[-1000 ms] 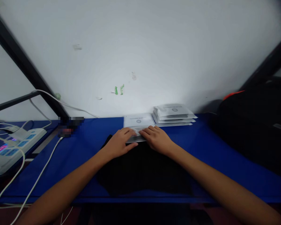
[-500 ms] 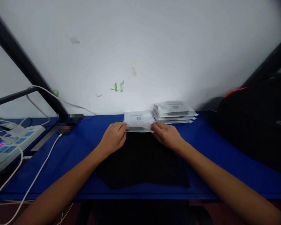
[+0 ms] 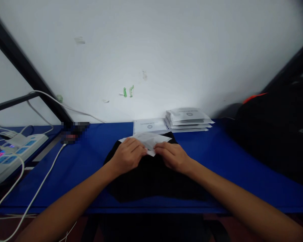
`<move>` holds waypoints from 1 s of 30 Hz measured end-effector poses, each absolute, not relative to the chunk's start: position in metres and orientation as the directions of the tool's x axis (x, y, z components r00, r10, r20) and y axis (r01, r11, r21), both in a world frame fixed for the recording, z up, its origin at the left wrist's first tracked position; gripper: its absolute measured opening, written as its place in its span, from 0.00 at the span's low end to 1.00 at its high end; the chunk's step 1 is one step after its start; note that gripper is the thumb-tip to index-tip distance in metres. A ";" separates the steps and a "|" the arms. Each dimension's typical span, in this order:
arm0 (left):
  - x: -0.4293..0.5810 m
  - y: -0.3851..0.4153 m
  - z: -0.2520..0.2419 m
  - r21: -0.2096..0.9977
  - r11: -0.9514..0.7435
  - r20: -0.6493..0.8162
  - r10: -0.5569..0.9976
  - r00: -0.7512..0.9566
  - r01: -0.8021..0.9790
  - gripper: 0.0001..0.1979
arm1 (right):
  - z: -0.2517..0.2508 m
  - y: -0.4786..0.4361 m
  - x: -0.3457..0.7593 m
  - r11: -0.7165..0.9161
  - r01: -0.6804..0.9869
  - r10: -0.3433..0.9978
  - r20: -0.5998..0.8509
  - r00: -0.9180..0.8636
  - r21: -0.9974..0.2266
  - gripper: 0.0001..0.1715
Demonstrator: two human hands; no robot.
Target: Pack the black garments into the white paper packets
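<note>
A white, partly see-through bag [image 3: 148, 137] is pinched between my left hand [image 3: 129, 154] and my right hand [image 3: 173, 156]. Both sets of fingers are closed at its near edge, close together. Beneath the bag and my hands a black cloth [image 3: 154, 181] is spread on the blue table [image 3: 242, 178]. Just behind, a white printed bag [image 3: 146, 125] lies flat against the wall. To its right is a stack of similar printed bags [image 3: 189, 117].
At the left sits a white power strip [image 3: 20, 154] with several plugs and white cables [image 3: 44, 183]. A dark blurred-out object [image 3: 74, 132] lies at the table's back left. A large black bundle [image 3: 275, 134] with an orange edge takes up the right side.
Both hands have come nearer and closer together, from the flat printed bag's front edge to above the black cloth. A white bag is now pinched between them. The stack stays put.
</note>
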State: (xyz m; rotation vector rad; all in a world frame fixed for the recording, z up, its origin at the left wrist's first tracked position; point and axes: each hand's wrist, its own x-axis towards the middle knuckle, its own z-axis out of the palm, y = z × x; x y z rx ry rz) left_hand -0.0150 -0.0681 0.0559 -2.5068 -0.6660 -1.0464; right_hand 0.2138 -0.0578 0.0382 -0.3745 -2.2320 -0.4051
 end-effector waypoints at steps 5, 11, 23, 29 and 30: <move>-0.058 -0.028 0.063 -0.032 -0.744 0.743 0.429 0.514 0.667 0.07 | 0.050 -0.054 0.233 0.848 0.529 0.269 0.862 -0.429 -0.001 0.16; -0.077 -0.013 0.061 0.125 -0.747 0.773 0.486 0.408 0.653 0.06 | 0.050 -0.047 0.243 0.806 0.575 0.389 0.858 -0.335 -0.141 0.11; -0.046 -0.037 0.053 0.202 -0.771 0.572 0.593 0.566 0.604 0.07 | 0.035 -0.014 0.257 0.773 0.587 0.616 0.504 -0.605 -0.241 0.19; -0.048 -0.034 0.050 0.186 -0.766 0.382 0.633 0.673 0.615 0.07 | 0.036 -0.024 0.246 0.676 0.721 0.705 0.414 -0.576 -0.149 0.24; -0.049 -0.034 0.051 0.183 -0.757 0.356 0.645 0.676 0.627 0.06 | 0.036 -0.026 0.245 0.663 0.737 0.715 0.407 -0.569 -0.135 0.24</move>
